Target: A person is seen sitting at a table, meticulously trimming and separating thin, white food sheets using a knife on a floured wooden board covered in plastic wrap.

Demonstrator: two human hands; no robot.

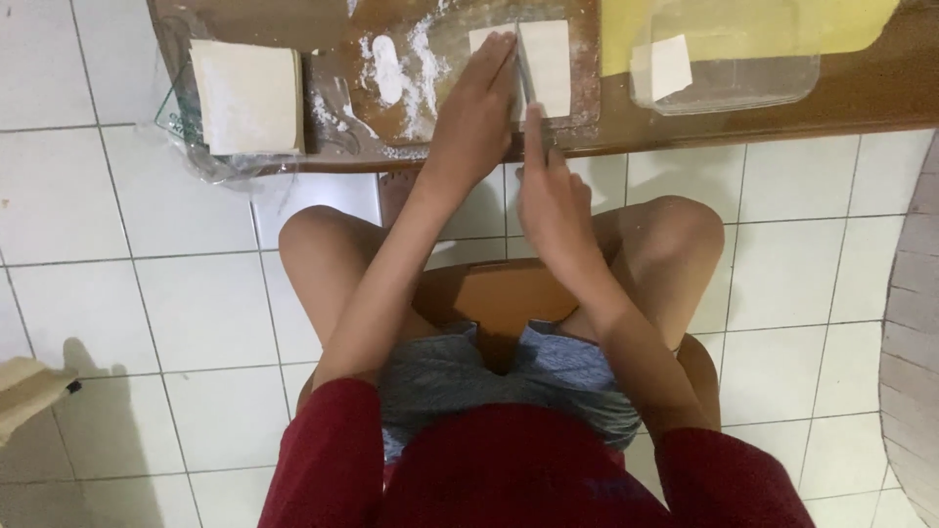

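Observation:
A pale square dough sheet lies on a floured wooden board on a low wooden table. My left hand presses flat on the sheet's left part. My right hand grips a knife whose blade runs across the sheet's middle.
A stack of square dough sheets sits in clear plastic at the table's left. A clear plastic container with one small dough piece stands at the right, over a yellow sheet. I sit on a wooden stool over white floor tiles.

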